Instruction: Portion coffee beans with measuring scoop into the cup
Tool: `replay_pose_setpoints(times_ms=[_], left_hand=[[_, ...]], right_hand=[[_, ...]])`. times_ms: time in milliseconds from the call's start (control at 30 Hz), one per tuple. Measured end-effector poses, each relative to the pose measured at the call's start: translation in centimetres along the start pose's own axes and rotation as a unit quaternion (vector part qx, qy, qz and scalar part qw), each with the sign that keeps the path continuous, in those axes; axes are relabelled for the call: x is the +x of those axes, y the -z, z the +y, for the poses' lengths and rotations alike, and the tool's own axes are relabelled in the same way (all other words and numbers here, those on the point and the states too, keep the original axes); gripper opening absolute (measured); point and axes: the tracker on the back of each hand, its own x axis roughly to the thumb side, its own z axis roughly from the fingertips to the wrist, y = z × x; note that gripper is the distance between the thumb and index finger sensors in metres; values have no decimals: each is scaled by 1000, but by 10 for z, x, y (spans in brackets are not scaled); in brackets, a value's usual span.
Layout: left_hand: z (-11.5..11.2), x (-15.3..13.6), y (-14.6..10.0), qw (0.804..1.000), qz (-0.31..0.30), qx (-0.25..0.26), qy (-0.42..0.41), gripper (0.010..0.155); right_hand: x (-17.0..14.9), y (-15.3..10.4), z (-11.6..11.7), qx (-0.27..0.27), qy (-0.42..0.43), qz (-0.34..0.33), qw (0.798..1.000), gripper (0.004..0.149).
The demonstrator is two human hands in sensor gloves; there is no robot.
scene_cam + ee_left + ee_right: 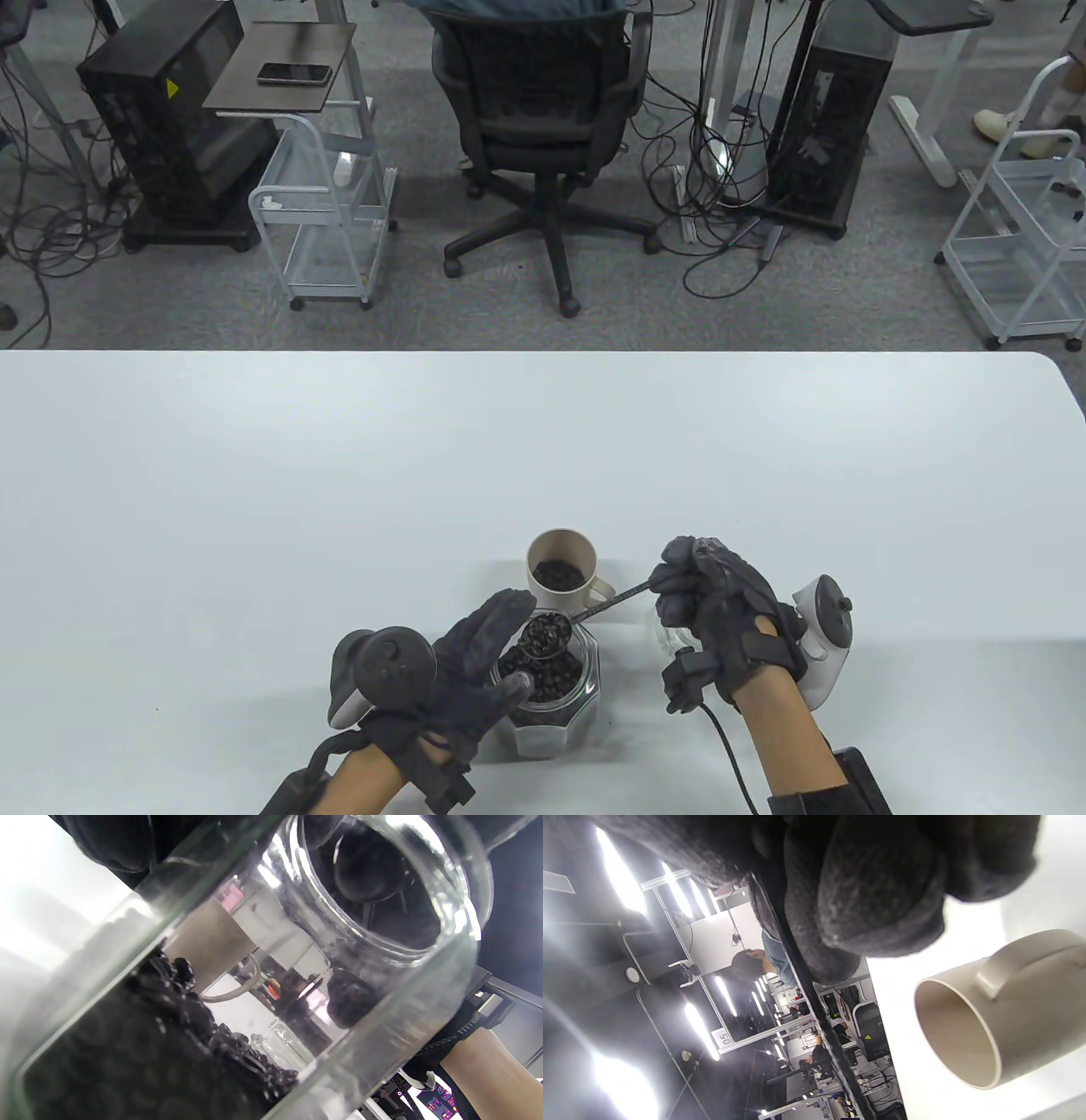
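A beige cup [560, 570] holding some coffee beans stands just behind a faceted glass jar [556, 709] of beans. My left hand [509, 645] grips the jar from its left side, fingers and thumb curled round the rim. My right hand [672, 586] grips the thin dark handle of the measuring scoop [545, 635]. Its bowl, heaped with beans, hovers over the jar's mouth. The left wrist view shows the jar's glass wall [382, 993] up close, with the beans [148, 1052] inside. In the right wrist view the cup [1009, 1001] lies below my gloved fingers [874, 887].
A small clear glass piece [666, 632] lies on the white table [254, 509] beside my right hand, partly hidden by it. Beyond the table's far edge stand an office chair [543, 127], wire carts and computer towers.
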Motion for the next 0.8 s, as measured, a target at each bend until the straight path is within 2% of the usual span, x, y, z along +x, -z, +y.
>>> replay_pose_setpoints(times_ms=[367, 800], left_hand=[[0, 0, 0, 1000, 0, 0, -1, 88], [0, 0, 0, 1000, 0, -1, -1, 88]], right_hand=[[12, -6, -11, -52, 55, -25, 997, 41], [9, -6, -15, -93, 30, -34, 995, 43]])
